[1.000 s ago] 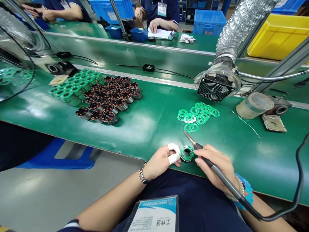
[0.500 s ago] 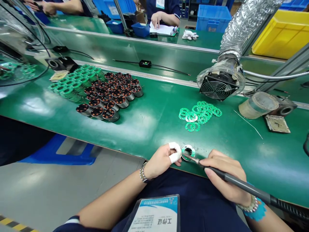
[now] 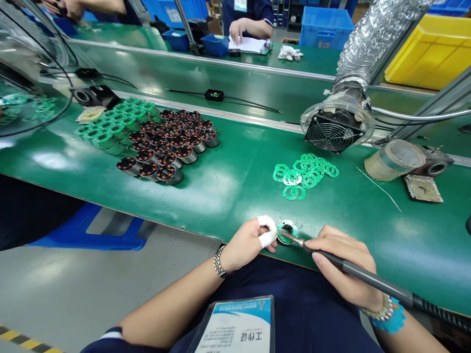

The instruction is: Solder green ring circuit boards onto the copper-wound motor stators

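Note:
Close to the table's front edge lies a ring-shaped green circuit board point(image 3: 293, 228) with a dark round opening. My left hand point(image 3: 245, 246), with white wraps on thumb and forefinger, is closed in a pinch at the board's left side. Whatever sits between those fingertips is too small to make out. In my right hand point(image 3: 348, 262) is a soldering iron point(image 3: 371, 280), held like a pen. Its metal tip crosses the board's lower right rim and points at the pinched fingers. Beyond the board lies a loose pile of green ring boards point(image 3: 309, 171).
Several copper-wound motor stators point(image 3: 168, 173) stand left of centre, beside stacked green ring boards point(image 3: 106, 132). A fume fan point(image 3: 333, 133) hangs at the back right. Near it are a cloudy container point(image 3: 393, 159), a solder wire point(image 3: 379, 189) and a sponge tray point(image 3: 423, 189). Co-workers sit opposite.
The soldering iron tip has shifted very slightly on the board; my hands keep their places. The small black box with cables on the back ledge has slid a little left.

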Demonstrator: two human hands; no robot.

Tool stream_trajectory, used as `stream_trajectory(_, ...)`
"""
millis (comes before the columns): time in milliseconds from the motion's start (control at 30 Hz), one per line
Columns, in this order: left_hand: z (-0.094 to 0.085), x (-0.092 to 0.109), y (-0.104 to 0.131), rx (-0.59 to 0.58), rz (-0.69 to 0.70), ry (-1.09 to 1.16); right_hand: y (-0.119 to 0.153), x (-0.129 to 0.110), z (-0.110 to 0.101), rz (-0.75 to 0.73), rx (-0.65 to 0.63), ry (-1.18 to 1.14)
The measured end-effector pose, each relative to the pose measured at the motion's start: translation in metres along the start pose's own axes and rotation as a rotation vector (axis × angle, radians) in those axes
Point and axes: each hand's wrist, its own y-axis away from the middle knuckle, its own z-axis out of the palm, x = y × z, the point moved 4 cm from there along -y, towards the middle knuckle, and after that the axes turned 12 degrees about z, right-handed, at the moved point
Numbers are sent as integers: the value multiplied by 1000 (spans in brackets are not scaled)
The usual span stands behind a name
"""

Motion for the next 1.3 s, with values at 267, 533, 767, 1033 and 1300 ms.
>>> stream_trajectory(267, 1, 0, 0, 8, 5, -3, -2, 10, -3, -20, 7, 33)
stream_trajectory(533, -1, 0, 8, -6, 32, -143, -20, 40, 24, -22, -292, 172)
stream_trajectory(767, 2, 3, 14, -30, 192, -645, -4, 41, 34, 17, 3, 200)
stream_trajectory(1033, -12, 24, 18, -126, 341, -720, -3, 42, 37, 18, 30, 194)
stream_trajectory(1300, -11, 2, 11, -36, 116, -182, -1, 43, 38, 12, 28, 180)
